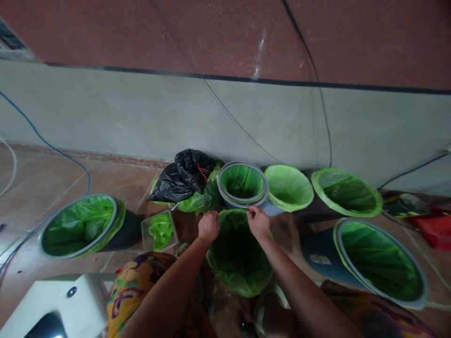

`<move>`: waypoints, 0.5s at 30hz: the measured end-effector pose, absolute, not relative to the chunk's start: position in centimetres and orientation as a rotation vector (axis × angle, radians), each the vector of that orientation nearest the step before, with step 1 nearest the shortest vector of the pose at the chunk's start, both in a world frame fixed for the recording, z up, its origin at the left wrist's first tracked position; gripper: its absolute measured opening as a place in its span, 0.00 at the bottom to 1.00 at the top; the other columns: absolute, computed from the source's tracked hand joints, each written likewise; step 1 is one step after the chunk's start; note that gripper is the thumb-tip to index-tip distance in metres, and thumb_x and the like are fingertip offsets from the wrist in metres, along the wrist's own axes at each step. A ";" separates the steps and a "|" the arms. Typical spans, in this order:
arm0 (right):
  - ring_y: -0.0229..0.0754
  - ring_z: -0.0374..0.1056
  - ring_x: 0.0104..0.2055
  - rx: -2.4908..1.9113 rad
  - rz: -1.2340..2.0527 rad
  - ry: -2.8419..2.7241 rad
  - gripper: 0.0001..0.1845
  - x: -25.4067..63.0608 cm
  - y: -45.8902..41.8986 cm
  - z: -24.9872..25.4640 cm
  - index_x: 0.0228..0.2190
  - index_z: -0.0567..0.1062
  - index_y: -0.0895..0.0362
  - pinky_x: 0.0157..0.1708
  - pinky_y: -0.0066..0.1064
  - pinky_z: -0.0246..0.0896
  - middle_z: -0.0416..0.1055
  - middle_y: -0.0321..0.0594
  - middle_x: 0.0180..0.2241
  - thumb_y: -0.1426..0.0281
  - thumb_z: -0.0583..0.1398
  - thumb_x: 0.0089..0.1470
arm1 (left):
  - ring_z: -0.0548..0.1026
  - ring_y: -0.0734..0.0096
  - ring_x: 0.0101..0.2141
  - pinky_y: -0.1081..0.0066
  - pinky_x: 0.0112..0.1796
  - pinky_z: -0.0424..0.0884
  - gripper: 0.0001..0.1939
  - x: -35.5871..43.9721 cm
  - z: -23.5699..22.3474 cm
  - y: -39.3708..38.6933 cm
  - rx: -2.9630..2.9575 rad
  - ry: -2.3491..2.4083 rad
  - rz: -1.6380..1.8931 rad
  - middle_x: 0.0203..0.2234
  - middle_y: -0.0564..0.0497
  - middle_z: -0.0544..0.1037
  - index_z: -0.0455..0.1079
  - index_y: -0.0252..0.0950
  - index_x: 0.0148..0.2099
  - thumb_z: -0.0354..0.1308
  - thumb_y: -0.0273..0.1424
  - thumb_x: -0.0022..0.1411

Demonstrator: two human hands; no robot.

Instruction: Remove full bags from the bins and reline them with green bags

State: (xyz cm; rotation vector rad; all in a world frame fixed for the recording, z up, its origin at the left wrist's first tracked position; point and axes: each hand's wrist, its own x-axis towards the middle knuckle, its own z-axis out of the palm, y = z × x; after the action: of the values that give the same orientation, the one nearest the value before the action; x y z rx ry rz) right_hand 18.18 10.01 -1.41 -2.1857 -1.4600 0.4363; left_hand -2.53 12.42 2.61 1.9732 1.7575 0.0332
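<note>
Directly in front of me stands a bin lined with a green plastic bag (pixel 241 284), its mouth facing up and dark inside. My left hand (pixel 209 226) is closed on the bag's edge at the far left of the rim. On the far right of the same rim, my right hand (pixel 258 221) pinches the bag's edge between thumb and fingers. Just beyond my hands is a grey-rimmed bin (pixel 243 205) with a green liner inside. The wall of the bin I work on is hidden by the liner and my arms.
More green-lined bins stand around: a pale one (pixel 289 188), a dark one (pixel 347 192), a blue-grey one (pixel 327 251) at right and another (pixel 128 230) at left. A black bag (pixel 179 176) lies by the wall, near a clear tub (pixel 146 232). A blue cable (pixel 52 146) crosses the floor.
</note>
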 end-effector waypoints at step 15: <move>0.41 0.65 0.36 -2.150 0.319 -1.688 0.12 19.8 9.4 -2.9 0.31 0.75 0.57 0.39 0.31 0.59 0.71 0.43 0.34 0.76 0.52 0.54 | 0.75 0.55 0.49 0.65 0.48 0.69 0.18 -2.0 3.3 12.4 1.979 1.746 -0.209 0.44 0.35 0.77 0.68 0.29 0.51 0.47 0.20 0.60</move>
State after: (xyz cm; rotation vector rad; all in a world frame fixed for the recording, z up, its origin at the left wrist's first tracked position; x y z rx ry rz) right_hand 19.81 9.40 -2.88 -2.1503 -1.6881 0.3186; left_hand -2.01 12.39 3.31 1.9793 1.7461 -0.2086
